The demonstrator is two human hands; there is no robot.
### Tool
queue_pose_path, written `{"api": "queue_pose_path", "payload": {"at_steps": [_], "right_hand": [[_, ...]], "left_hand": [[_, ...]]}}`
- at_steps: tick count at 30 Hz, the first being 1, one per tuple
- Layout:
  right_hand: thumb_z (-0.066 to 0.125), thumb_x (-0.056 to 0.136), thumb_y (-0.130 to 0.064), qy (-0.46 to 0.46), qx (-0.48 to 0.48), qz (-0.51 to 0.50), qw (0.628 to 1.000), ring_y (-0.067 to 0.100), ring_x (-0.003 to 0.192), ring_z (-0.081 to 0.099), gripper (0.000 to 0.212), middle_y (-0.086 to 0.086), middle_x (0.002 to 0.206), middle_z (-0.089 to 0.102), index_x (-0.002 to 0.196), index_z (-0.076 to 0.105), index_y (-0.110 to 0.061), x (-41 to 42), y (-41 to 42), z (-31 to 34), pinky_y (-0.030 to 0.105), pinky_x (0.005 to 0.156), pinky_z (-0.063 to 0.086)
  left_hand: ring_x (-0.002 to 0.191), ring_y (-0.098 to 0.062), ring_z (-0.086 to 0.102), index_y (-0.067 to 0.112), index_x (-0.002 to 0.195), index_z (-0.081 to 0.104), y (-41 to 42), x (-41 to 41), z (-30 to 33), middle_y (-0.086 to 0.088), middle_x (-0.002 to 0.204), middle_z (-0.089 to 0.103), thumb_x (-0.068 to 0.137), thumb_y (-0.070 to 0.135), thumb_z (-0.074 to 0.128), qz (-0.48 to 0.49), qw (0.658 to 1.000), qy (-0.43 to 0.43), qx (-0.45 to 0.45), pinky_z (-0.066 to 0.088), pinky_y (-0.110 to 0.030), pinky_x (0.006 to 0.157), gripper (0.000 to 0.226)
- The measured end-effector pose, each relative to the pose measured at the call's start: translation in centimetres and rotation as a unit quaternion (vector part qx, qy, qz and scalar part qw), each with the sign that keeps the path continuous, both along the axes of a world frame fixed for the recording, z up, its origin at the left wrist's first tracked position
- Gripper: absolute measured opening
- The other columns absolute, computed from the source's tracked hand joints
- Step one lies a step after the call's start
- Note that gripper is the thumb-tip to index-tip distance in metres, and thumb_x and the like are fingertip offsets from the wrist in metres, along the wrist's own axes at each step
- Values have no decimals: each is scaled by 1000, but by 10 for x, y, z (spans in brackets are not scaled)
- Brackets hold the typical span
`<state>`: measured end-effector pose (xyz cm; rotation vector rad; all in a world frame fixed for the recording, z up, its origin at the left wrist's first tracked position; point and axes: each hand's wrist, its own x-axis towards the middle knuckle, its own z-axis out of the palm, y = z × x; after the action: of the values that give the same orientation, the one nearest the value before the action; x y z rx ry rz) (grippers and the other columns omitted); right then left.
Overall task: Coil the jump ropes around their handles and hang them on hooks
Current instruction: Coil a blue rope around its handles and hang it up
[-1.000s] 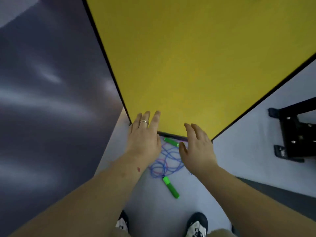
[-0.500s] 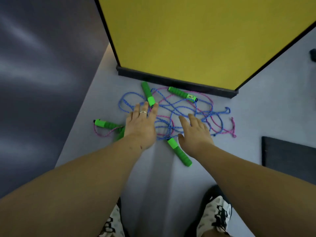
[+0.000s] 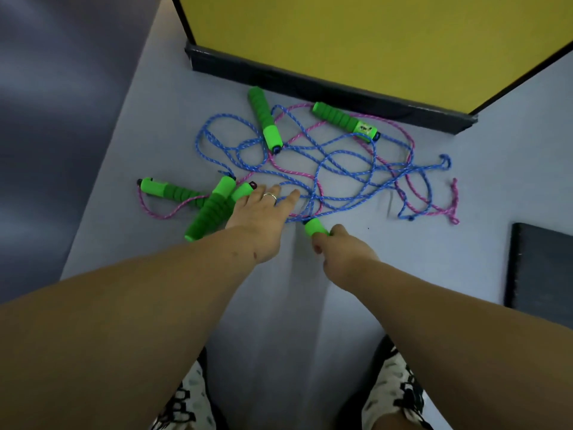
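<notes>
Blue ropes (image 3: 335, 162) and pink ropes (image 3: 400, 141) lie tangled on the pale floor (image 3: 279, 305). Several green foam handles lie among them: one (image 3: 265, 117) and another (image 3: 344, 121) near the yellow panel, one (image 3: 167, 190) at the left, and two side by side (image 3: 210, 209) under my left wrist. My left hand (image 3: 260, 218) reaches over the tangle with fingers straight, fingertips at the blue rope. My right hand (image 3: 341, 251) grips a green handle (image 3: 314, 228), whose top end sticks out of the fist.
A yellow panel (image 3: 356, 35) with a dark base strip (image 3: 325, 91) stands just behind the ropes. A grey wall (image 3: 62, 103) runs along the left. A dark mat (image 3: 542, 271) lies at the right. My two patterned shoes (image 3: 393, 395) are at the bottom edge.
The view tilted down and closer to the floor. My right hand closed around the nearest green handle. My left hand shifted toward the handles at the left of the tangle.
</notes>
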<state>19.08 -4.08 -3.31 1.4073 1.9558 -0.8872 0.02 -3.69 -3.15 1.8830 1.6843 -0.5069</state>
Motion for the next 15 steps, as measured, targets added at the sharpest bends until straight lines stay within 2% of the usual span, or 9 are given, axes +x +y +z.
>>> {"api": "queue_pose_path", "payload": {"at_steps": [2, 4, 5, 7, 9, 11, 13, 15], "right_hand": [[51, 87, -11, 35, 21, 33, 999, 32, 88, 54, 28, 7, 115, 47, 109, 50, -28, -2, 9, 31, 37, 73, 44], [50, 86, -11, 57, 50, 73, 994, 30, 93, 57, 24, 4, 114, 51, 104, 50, -28, -7, 23, 75, 35, 70, 40], [51, 85, -11, 69, 73, 87, 991, 29, 97, 58, 24, 2, 114, 54, 102, 50, -28, -10, 30, 102, 35, 70, 39], [54, 82, -11, 89, 131, 96, 983, 27, 99, 60, 26, -1, 110, 59, 98, 46, -31, -16, 47, 158, 33, 70, 37], [58, 80, -11, 96, 201, 90, 971, 28, 97, 60, 30, -3, 97, 60, 96, 41, -30, -20, 57, 214, 33, 74, 36], [61, 74, -12, 115, 307, 65, 942, 31, 100, 58, 30, -4, 86, 55, 94, 43, -27, -20, 60, 258, 37, 86, 35], [63, 69, -13, 177, 423, -15, 889, 31, 112, 55, 32, -2, 98, 60, 96, 52, -24, -19, 55, 288, 42, 102, 35], [64, 67, -12, 252, 469, -115, 839, 30, 128, 48, 49, 2, 128, 58, 115, 58, -22, -21, 40, 314, 45, 108, 38]], "left_hand": [[160, -31, 8, 39, 163, 1, 10, 4, 20, -4, 174, 7, 87, 12, 64, -11, 999, -37, -3, 18, -51, 127, 103], [156, -29, 20, 41, 162, 16, 22, 9, 52, 0, 170, 22, 82, 17, 68, -33, 997, -70, 23, 28, -52, 123, 98], [151, -27, 32, 41, 156, 32, 29, 11, 72, 2, 163, 37, 81, 21, 71, -35, 994, -92, 44, 35, -50, 117, 87], [129, -25, 57, 34, 131, 61, 39, 14, 114, 2, 135, 64, 82, 31, 75, -14, 989, -126, 80, 48, -35, 96, 51], [113, -26, 67, 27, 118, 68, 46, 14, 161, -3, 118, 73, 84, 34, 76, 31, 983, -156, 91, 41, -26, 77, 35], [107, -25, 69, 24, 113, 70, 48, 12, 211, -5, 110, 74, 84, 32, 78, 88, 966, -216, 108, 44, -27, 75, 32], [87, -25, 72, 23, 96, 68, 45, 8, 258, -5, 89, 73, 80, 32, 81, 162, 938, -283, 121, 51, -34, 70, 22], [66, -21, 66, 26, 93, 63, 35, 6, 298, -4, 81, 70, 76, 35, 81, 221, 907, -333, 131, 50, -32, 58, 26]]}}
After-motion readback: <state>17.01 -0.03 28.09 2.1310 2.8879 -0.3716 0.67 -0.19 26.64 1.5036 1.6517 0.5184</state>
